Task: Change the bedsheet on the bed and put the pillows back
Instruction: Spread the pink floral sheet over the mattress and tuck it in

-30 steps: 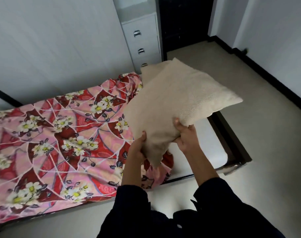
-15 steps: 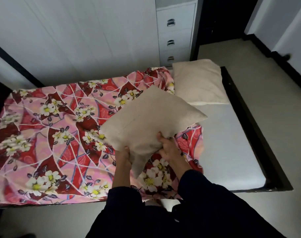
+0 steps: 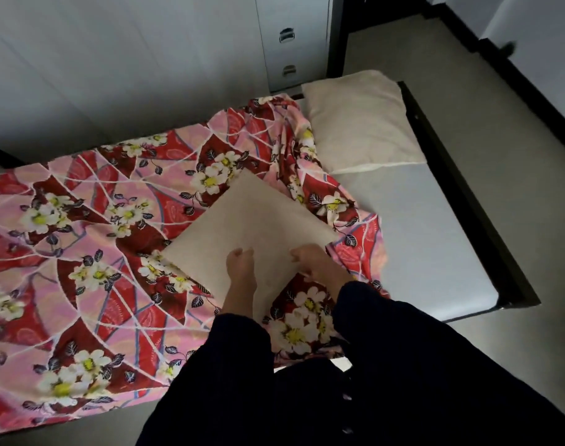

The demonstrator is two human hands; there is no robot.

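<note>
**A:** What is held at the fingers?

**B:** The near corner of the small pillow (image 3: 252, 220) is gripped from both sides. The left hand (image 3: 241, 272) is laid over it with fingertips (image 3: 239, 252) curled onto the top face, and the right hand (image 3: 313, 263) is curled round its edge. That part is blurred, so the thumbs cannot be made out.

**A:** Where is that pillow set?

**B:** It is spread away from the fingers, flat or nearly so, on the floral sheet (image 3: 97, 220), which is bunched just beyond and to the right of the fingertips. Further right, bare mattress (image 3: 419, 239) is exposed. At the far corner the large pillow (image 3: 358, 123) is laid beside the bed frame (image 3: 468, 194), with a drawer unit (image 3: 291, 37) behind it.

**A:** What could go wrong from here?

**B:** The sheet is judged unfinished, since the right end of the mattress is uncovered. If the small pillow is left where it is, the cloth would be pinned under it. A pull toward the bare end would then be resisted, or the pillow could be dragged off the near edge. The bunched folds could also be pressed in.

**A:** How are the arms posed?

**B:** Both forearms are reached forward and down, close together and nearly parallel, with dark sleeves (image 3: 242, 355) drawn to the wrists.
</note>
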